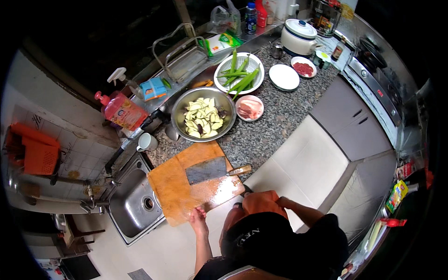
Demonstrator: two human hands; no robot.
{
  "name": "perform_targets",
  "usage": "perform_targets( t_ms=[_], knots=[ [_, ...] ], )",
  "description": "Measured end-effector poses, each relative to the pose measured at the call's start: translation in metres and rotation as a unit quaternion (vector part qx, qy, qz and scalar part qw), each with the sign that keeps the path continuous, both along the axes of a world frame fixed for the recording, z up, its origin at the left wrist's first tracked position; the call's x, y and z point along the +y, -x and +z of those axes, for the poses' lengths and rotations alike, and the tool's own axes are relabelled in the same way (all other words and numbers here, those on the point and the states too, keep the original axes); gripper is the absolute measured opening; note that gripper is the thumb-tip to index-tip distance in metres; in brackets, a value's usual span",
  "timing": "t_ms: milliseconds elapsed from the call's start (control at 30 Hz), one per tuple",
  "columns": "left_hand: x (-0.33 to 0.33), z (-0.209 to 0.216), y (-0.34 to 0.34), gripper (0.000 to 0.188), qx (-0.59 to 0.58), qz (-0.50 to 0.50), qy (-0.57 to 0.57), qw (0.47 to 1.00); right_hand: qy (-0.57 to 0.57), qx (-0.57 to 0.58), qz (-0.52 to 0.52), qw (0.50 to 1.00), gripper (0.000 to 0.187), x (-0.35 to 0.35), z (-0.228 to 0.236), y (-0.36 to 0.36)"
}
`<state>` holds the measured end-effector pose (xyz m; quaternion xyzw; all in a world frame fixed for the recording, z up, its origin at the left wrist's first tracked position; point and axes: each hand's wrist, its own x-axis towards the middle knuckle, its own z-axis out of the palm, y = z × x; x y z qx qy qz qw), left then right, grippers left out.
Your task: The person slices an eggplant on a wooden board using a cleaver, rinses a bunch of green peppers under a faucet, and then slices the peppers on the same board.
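My left hand (199,219) is at the near edge of a wooden cutting board (172,182), its fingers loosely bent and nothing visible in them. The wet board lies partly over the sink's rim. A cleaver (206,171) rests flat on it, wooden handle pointing right. My right hand (282,201) is low by my body, against orange cloth (265,204); its fingers are hidden. Beyond the board stands a steel bowl (176,122) of cut pale pieces, some with dark skin, probably eggplant. Beside it is a small bowl of sliced pink meat (249,108).
A white colander (259,64) holds long green vegetables. Farther right are a white plate (283,77), a dish of red meat (303,69) and a lidded pot (298,38). The steel sink (133,210) is at left, near a mug (147,142) and a pink pump bottle (122,111).
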<state>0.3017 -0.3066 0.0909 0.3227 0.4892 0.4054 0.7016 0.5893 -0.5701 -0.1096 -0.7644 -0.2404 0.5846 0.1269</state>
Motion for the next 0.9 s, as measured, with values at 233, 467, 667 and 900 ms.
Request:
perform_targets(
  t_ms=[233, 467, 667, 900],
  knots=[
    [-0.006, 0.027, -0.016, 0.027, 0.006, -0.025, -0.02, 0.999, 0.064, 0.296, -0.227, 0.926, 0.032, -0.073, -0.077, 0.005],
    [0.014, 0.022, -0.093, 0.026, 0.035, -0.06, -0.032, 0.997, -0.057, 0.572, -0.327, 0.75, 0.084, -0.118, -0.107, -0.027],
    [0.077, 0.056, -0.245, 0.017, 0.164, -0.212, -0.246, 0.932, 0.025, 0.452, -0.351, 0.82, 0.069, -0.09, -0.085, -0.089],
    [0.153, 0.102, -0.46, 0.054, 0.387, -0.366, -0.495, 0.686, 0.023, 0.345, -0.207, 0.915, 0.064, -0.104, -0.075, -0.202]
  ],
)
